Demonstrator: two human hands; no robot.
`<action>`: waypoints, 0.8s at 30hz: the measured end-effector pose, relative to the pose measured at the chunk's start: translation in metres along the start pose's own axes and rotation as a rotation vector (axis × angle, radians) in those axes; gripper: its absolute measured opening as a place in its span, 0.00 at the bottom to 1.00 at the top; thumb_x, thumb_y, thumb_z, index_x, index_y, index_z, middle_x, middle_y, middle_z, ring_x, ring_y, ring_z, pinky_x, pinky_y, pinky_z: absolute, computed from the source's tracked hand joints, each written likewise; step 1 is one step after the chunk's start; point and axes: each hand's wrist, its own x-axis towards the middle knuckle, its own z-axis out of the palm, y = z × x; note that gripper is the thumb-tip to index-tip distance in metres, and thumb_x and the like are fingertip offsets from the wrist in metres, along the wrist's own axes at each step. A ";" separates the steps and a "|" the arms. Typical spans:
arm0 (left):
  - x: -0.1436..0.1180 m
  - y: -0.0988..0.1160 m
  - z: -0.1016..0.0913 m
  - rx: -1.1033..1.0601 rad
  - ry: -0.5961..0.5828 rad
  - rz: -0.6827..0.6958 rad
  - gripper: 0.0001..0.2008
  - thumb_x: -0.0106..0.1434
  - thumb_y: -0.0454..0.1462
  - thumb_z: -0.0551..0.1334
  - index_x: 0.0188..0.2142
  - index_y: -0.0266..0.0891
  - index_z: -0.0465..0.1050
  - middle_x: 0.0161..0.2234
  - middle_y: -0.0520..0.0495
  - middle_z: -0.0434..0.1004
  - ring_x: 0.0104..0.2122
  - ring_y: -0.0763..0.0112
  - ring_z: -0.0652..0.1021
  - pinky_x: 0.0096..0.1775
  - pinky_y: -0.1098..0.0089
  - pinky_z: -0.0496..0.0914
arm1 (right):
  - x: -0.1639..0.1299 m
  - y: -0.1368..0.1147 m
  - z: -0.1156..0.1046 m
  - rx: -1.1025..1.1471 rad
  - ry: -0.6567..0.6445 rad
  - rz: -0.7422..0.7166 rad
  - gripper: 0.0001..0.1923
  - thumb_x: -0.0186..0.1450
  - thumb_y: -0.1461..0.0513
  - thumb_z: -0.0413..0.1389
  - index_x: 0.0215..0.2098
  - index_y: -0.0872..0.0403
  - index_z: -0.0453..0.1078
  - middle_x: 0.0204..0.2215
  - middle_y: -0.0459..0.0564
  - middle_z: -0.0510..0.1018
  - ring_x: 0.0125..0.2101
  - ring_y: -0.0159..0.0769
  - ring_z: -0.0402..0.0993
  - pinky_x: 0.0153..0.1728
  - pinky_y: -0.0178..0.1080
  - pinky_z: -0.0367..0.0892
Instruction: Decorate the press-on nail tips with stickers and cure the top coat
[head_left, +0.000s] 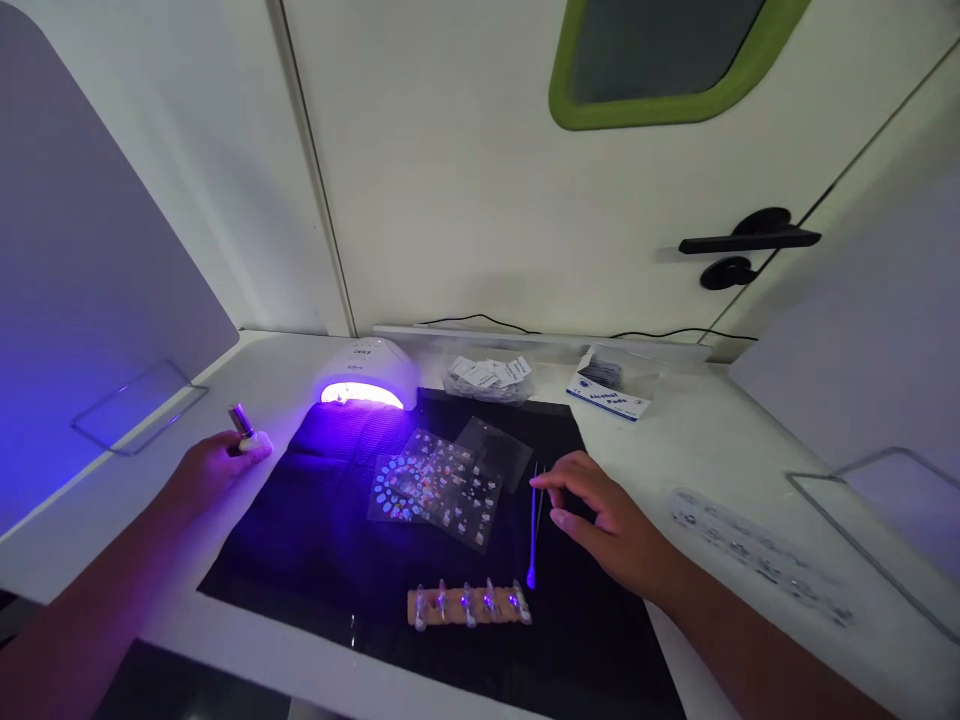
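Observation:
At the left edge of the black mat [255, 560], my left hand [217, 465] is closed around a small nail polish bottle [259, 442] with a shiny cap [240, 418]. My right hand [600, 515] is over the mat's right side, thumb and index finger apart. Its index fingertip is at the upper end of a thin stick [533, 545] lit blue; a slender metallic tool lies close beside it. Nail sticker sheets [450, 490] overlap in the middle. Nearer me, several clear nail tips [466, 603] sit across a tan strip [454, 607].
A white nail lamp [375, 362] glows purple at the back left. Behind the mat lie a bag of small packets [489, 375] and an alcohol pads box [609, 392]. A clear strip with shiny pieces [761, 555] lies at right. Wire handles [139, 410] stand at both sides.

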 end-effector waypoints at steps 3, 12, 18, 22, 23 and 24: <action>0.001 0.000 0.001 0.017 0.007 -0.023 0.15 0.68 0.43 0.62 0.48 0.34 0.73 0.46 0.45 0.76 0.42 0.61 0.78 0.43 0.59 0.76 | 0.002 -0.004 0.001 0.005 -0.016 -0.025 0.13 0.62 0.66 0.55 0.44 0.48 0.74 0.30 0.48 0.73 0.33 0.39 0.71 0.34 0.44 0.71; -0.036 -0.006 -0.006 -0.002 0.275 -0.024 0.17 0.68 0.41 0.61 0.53 0.36 0.69 0.51 0.41 0.73 0.47 0.59 0.76 0.47 0.54 0.73 | 0.000 -0.005 -0.001 0.047 -0.006 -0.112 0.16 0.60 0.70 0.54 0.44 0.48 0.73 0.28 0.46 0.72 0.34 0.40 0.68 0.37 0.45 0.67; -0.136 0.031 0.020 -0.086 0.241 0.243 0.16 0.62 0.46 0.59 0.46 0.41 0.71 0.42 0.45 0.74 0.45 0.55 0.75 0.51 0.54 0.70 | 0.001 -0.007 0.001 0.021 -0.036 -0.138 0.17 0.58 0.70 0.54 0.43 0.48 0.73 0.26 0.46 0.73 0.34 0.41 0.69 0.35 0.45 0.67; -0.176 0.069 0.040 -0.090 0.001 0.485 0.17 0.57 0.45 0.64 0.45 0.45 0.75 0.46 0.45 0.75 0.50 0.54 0.72 0.54 0.55 0.67 | 0.000 0.000 0.004 -0.011 -0.028 -0.128 0.17 0.57 0.71 0.53 0.41 0.49 0.73 0.25 0.46 0.72 0.35 0.42 0.68 0.36 0.45 0.66; -0.180 0.076 0.044 -0.062 -0.049 0.528 0.18 0.56 0.44 0.65 0.46 0.45 0.75 0.46 0.44 0.75 0.51 0.53 0.71 0.54 0.53 0.66 | 0.001 0.002 0.004 -0.017 -0.023 -0.127 0.17 0.57 0.71 0.53 0.41 0.49 0.73 0.25 0.46 0.72 0.35 0.42 0.68 0.36 0.45 0.66; -0.182 0.082 0.048 -0.020 -0.088 0.564 0.19 0.56 0.44 0.66 0.47 0.45 0.74 0.47 0.43 0.75 0.51 0.51 0.71 0.54 0.51 0.65 | 0.001 0.003 0.004 -0.022 -0.017 -0.126 0.17 0.56 0.71 0.53 0.41 0.49 0.74 0.25 0.46 0.72 0.35 0.42 0.67 0.36 0.45 0.66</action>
